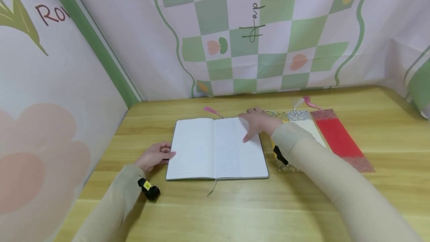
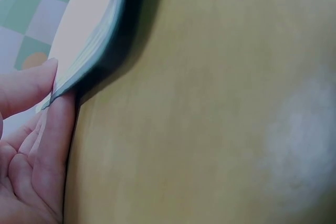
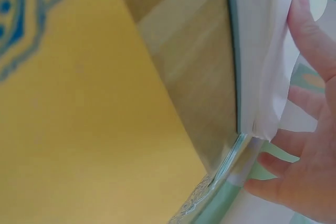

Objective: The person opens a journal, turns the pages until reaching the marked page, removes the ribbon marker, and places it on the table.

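Observation:
A notebook (image 1: 191,148) lies spread on the table with blank white pages up. A pink tassel (image 1: 211,111) pokes out past its far edge near the spine, and a thin ribbon (image 1: 212,189) trails from the near edge. At the left edge my left hand (image 1: 156,156) pinches the cover and pages, thumb on top and fingers beneath, as the left wrist view confirms. My right hand (image 1: 258,122) rests at the far right corner with its fingers spread. In the right wrist view its thumb (image 3: 310,35) touches the right page. A faint rectangle shows through that page.
Right of the notebook lie bookmark-like strips: a yellow one (image 3: 94,129) partly under my right arm, a white one (image 1: 310,128), and a red one (image 1: 339,135) with a pink tassel. A patterned curtain (image 1: 235,66) hangs behind the wooden table (image 1: 215,219).

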The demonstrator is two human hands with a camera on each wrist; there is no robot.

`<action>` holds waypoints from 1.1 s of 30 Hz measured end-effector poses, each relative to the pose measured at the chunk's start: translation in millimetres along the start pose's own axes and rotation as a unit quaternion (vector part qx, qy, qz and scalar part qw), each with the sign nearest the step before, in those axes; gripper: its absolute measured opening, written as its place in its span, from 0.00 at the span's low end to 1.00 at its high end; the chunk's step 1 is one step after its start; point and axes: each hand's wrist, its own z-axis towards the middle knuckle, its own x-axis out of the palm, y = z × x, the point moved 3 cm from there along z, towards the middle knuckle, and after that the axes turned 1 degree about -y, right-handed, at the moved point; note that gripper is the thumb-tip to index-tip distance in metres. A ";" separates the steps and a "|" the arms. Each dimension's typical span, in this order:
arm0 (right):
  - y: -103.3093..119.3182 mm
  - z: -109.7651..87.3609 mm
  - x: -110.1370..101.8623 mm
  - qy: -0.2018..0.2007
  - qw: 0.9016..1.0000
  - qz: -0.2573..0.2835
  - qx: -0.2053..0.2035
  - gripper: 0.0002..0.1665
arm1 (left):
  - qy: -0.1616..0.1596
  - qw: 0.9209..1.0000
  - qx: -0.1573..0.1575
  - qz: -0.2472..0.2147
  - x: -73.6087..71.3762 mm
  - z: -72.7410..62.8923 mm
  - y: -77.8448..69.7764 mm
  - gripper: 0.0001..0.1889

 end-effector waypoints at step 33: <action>31.6 -37.1 5.4 -0.082 0.979 0.104 -0.155 0.21 | 0.007 1.000 0.004 -0.003 0.5 -2.0 -2.3 0.25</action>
